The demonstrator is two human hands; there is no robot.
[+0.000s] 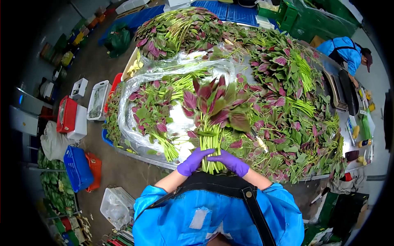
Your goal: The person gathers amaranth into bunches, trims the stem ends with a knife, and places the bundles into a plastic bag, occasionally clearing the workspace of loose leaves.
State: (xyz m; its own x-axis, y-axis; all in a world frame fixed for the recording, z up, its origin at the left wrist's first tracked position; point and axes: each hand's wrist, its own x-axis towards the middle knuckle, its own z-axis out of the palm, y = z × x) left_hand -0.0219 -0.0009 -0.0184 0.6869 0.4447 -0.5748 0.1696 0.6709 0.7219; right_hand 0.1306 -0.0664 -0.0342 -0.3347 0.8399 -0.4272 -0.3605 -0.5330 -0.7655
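A bunch of purple-and-green amaranth stands upright before my chest, leaves up and pale green stems down. My left hand, in a purple glove, is closed around the stems from the left. From the right, my right hand, also gloved in purple, grips the same stems. Just beyond the bunch lies a clear plastic bag, spread open with more amaranth on it. Loose amaranth covers the metal table to the right. The cut stem ends show below my fingers.
Large amaranth heaps rise at the table's far side. A knife-like tool lies among the leaves at right. Crates, including a blue basket and a white basket, stand on the floor at left. A co-worker bends at the far right.
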